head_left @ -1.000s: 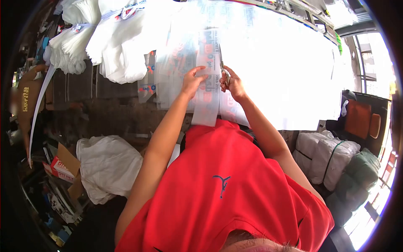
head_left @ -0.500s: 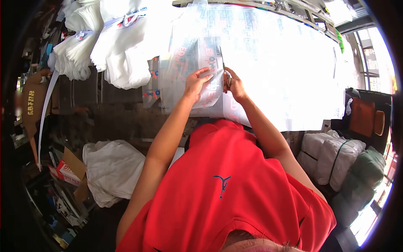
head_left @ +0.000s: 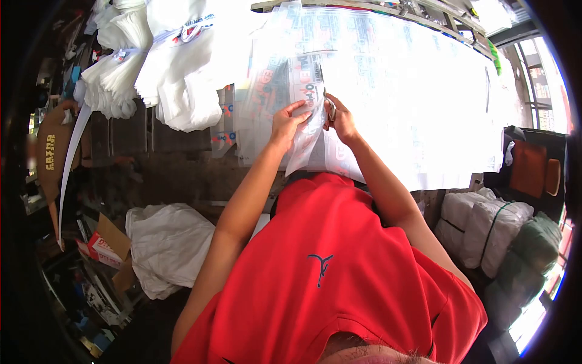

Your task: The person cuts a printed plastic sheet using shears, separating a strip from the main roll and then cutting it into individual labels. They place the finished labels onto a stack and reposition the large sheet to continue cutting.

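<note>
Thin, translucent printed sheets [head_left: 388, 103] lie spread over the table in front of me. My left hand [head_left: 287, 127] pinches a lifted printed strip [head_left: 307, 91] with red and blue lettering, its lower end hanging towards my shirt. Close to the strip's right edge, my right hand [head_left: 343, 121] is closed around metal scissors [head_left: 331, 113], whose handles show at the fingers. The blades are hard to make out against the sheet.
Bundles of white bags [head_left: 182, 79] hang over the table's left side. White cloth [head_left: 167, 242] and an open cardboard box [head_left: 109, 246] are at lower left. Tied white bales [head_left: 485, 227] and a green sack [head_left: 533, 242] stand at right. A metal frame [head_left: 454, 27] runs along the back.
The strip in my left hand has narrowed and folded, its lower end now hanging further left and down. The whole view has shifted slightly to the right.
</note>
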### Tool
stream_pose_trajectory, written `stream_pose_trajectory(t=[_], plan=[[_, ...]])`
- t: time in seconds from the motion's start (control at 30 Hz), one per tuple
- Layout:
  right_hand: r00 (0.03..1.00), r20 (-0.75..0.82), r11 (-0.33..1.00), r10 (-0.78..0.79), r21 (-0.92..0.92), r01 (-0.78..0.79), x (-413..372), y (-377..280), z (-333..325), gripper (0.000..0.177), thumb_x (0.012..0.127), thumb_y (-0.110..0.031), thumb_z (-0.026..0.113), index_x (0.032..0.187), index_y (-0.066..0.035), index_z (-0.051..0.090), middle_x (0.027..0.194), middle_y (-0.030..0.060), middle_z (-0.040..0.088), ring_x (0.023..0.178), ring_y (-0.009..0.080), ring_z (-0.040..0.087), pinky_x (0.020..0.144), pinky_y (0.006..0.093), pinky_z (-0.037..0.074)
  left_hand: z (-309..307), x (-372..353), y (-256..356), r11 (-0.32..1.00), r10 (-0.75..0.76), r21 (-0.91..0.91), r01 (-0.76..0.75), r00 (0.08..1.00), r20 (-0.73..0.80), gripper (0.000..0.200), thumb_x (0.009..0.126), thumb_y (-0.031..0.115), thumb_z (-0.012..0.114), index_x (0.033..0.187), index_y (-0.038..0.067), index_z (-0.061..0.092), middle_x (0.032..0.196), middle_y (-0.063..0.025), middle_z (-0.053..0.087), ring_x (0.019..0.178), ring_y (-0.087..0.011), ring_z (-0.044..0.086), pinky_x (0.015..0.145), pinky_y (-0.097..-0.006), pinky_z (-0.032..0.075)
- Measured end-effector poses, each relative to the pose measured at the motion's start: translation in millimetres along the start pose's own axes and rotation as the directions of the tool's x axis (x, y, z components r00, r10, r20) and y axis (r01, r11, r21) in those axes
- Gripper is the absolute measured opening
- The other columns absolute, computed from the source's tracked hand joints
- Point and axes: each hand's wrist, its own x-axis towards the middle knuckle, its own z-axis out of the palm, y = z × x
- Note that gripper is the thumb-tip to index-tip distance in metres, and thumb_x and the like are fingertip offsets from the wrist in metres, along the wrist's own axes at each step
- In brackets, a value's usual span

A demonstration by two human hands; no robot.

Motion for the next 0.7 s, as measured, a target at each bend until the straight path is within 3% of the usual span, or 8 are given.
stream_pose_trajectory(t=[0.37,0.47,0.7], plan=[[1.0,-0.004,0.998,-0.026,-0.051,0.026,22.2,16.1,-16.0,0.054,0.095,-0.011,0.045,0.147,-0.002,0.035,0.079,0.0024,0.058,0.056,0.014,0.051,0.052,0.0296,0.046,3.5,-6.5,7.5,0.999,-0.041,0.019,0.042,0.999,-0.029,0.045,0.081,-0.003,0.072,0.125,-0.004,0.06,0.11,-0.0138,0.067,0.09,-0.0165,0.065,0.079,-0.0278,0.055],[1.0,0.02,1.0,-0.022,-0.011,0.022,23.8,11.3,-17.8,0.054,0.098,-0.021,0.051,0.147,-0.003,0.037,0.071,0.0025,0.056,0.054,0.013,0.05,0.05,0.0283,0.043,4.2,-8.1,8.0,0.999,-0.039,0.015,0.04,0.999,-0.014,0.046,0.081,-0.004,0.072,0.125,-0.004,0.061,0.11,-0.0135,0.067,0.091,-0.0164,0.065,0.08,-0.0281,0.056],[0.999,0.037,0.998,0.014,-0.058,-0.012,14.2,-6.0,-18.1,0.052,0.098,-0.02,0.049,0.146,-0.004,0.037,0.071,0.0027,0.055,0.054,0.013,0.049,0.05,0.0294,0.043,4.0,-8.6,8.6,0.999,-0.034,0.011,0.035,0.999,-0.023,0.046,0.081,-0.004,0.072,0.125,-0.004,0.061,0.11,-0.0131,0.067,0.091,-0.0164,0.065,0.08,-0.0283,0.056]])
